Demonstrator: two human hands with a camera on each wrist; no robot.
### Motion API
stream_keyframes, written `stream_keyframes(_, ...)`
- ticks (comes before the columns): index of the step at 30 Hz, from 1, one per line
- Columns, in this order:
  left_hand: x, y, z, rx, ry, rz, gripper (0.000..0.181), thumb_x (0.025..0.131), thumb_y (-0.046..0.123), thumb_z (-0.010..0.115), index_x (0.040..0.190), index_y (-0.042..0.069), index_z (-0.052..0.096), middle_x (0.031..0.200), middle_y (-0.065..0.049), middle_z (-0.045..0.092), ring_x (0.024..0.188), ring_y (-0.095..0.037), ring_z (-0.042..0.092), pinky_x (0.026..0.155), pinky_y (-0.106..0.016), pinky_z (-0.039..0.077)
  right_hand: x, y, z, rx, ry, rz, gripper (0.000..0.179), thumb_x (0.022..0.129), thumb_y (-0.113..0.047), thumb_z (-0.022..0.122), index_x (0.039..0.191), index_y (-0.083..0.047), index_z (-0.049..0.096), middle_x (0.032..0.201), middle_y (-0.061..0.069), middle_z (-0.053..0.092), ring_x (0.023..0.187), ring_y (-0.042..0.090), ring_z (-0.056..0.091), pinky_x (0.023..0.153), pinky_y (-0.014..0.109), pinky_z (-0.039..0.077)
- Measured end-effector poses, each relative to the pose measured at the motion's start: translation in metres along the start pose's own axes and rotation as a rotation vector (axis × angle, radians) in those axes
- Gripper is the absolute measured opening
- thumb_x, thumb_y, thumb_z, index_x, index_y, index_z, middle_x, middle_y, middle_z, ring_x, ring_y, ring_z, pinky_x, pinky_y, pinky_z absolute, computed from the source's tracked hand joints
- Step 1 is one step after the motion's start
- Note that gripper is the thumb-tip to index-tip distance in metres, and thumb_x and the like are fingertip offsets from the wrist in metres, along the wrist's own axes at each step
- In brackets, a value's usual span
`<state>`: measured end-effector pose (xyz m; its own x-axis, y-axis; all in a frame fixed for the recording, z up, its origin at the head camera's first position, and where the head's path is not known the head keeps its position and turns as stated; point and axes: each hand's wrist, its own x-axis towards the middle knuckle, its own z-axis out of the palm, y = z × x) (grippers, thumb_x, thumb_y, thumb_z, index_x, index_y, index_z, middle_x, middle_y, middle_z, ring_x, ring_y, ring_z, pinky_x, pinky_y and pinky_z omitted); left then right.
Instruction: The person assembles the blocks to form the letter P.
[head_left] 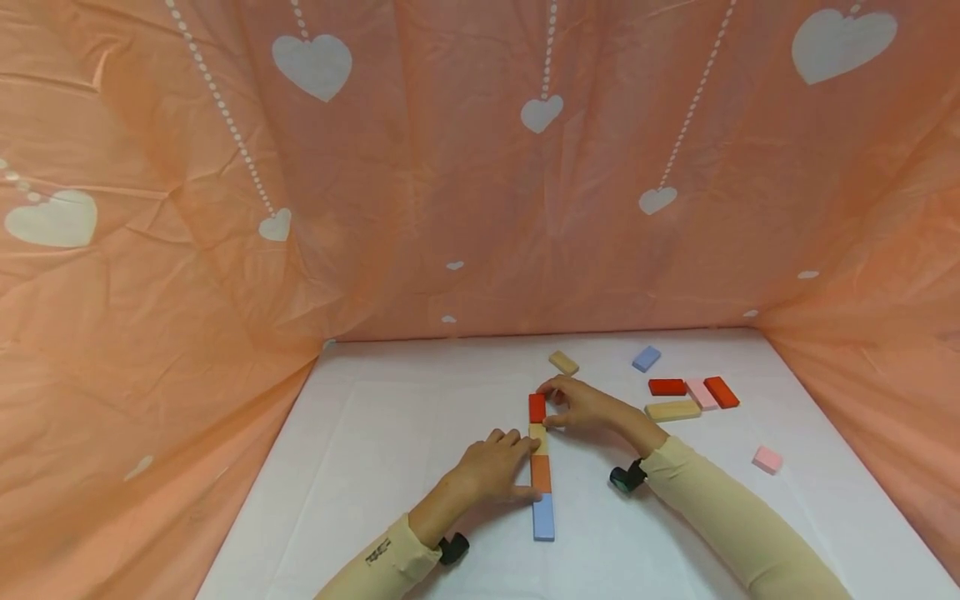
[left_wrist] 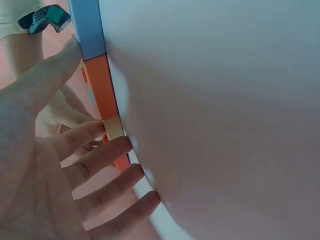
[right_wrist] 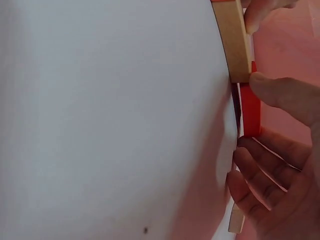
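Note:
A row of blocks runs away from me in the head view: a blue block [head_left: 543, 521] nearest, then an orange block [head_left: 541, 475], a natural wood block [head_left: 537, 433] and a red block [head_left: 537, 407] at the far end. My right hand [head_left: 581, 406] pinches the red block lengthwise, thumb at its near end and index finger at its far end. In the right wrist view the red block [right_wrist: 251, 111] looks slightly offset from the wood block [right_wrist: 233, 42]. My left hand [head_left: 489, 469] rests along the row's left side, fingers spread, the thumb touching the blue block [left_wrist: 89, 27].
On the white table [head_left: 360, 433], loose blocks lie to the right: a red one [head_left: 667, 387], a pink one [head_left: 702, 394], another red one [head_left: 722, 392], a long wood one [head_left: 672, 411], a small pink one [head_left: 767, 460]. Farther back are a wood block [head_left: 563, 362] and a blue one [head_left: 646, 359].

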<state>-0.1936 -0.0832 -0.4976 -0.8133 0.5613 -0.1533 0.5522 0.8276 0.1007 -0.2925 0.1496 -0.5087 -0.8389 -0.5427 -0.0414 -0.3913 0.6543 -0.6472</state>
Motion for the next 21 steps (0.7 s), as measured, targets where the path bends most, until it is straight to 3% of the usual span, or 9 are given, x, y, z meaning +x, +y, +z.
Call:
stream_keyframes(7, -0.0013, 0.0013, -0.0022, -0.004, -0.005, -0.005, 0.084, 0.088, 0.065, 0.08, 0.157, 0.023, 0.054, 0.149, -0.004, 0.06, 0.133, -0.027, 0.057, 0.096, -0.045, 0.058, 0.0049, 0.0072, 0.0014, 0.006, -0.005, -0.042, 0.055, 0.091, -0.023, 0.088, 0.137, -0.003, 0.065, 0.118, 0.006, 0.064, 0.107, 0.023, 0.058, 0.099, 0.042, 0.051)
stream_keyframes(21, -0.0018, 0.0002, -0.0023, -0.008, -0.01, -0.006, 0.084, 0.089, 0.066, 0.079, 0.157, 0.024, 0.054, 0.149, -0.004, 0.059, 0.134, -0.026, 0.056, 0.097, -0.045, 0.057, 0.0052, 0.0094, 0.0025, 0.03, 0.001, -0.056, 0.056, 0.091, -0.023, 0.088, 0.138, -0.002, 0.066, 0.127, 0.009, 0.065, 0.11, 0.024, 0.057, 0.102, 0.044, 0.05)
